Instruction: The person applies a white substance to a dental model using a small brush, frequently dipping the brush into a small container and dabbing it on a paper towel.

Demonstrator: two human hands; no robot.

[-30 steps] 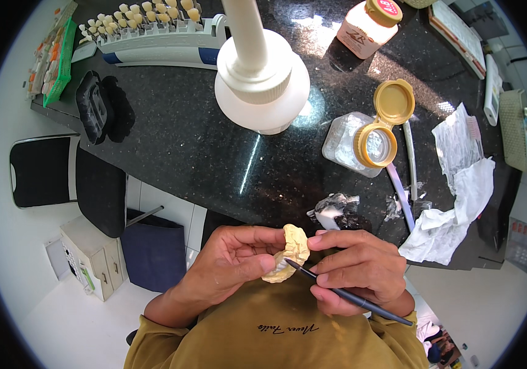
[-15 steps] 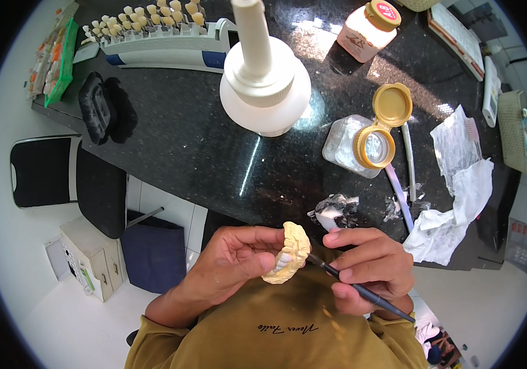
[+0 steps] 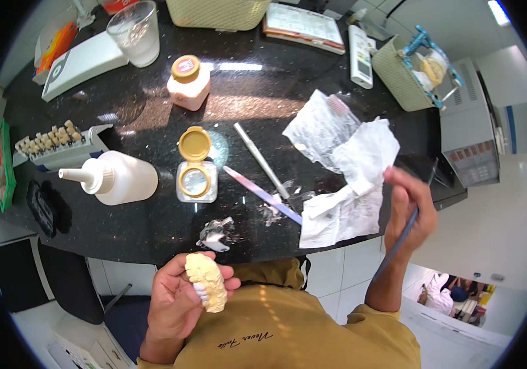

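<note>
Now the left hand (image 3: 174, 301), low in the frame, cradles the yellow dental cast (image 3: 207, 290) with fingers curled round it, white teeth already set in it. The right hand (image 3: 410, 212), at right, pinches a thin blue brush (image 3: 399, 243) over the crumpled tissue (image 3: 352, 184) on the black desk (image 3: 153, 227), apart from the cast; the brushwork looks unfinished, since the small jar (image 3: 196, 181) stands open.

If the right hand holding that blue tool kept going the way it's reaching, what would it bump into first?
Probably the crumpled white tissue just left of the right hand, though height above the black counter is unclear.
</note>
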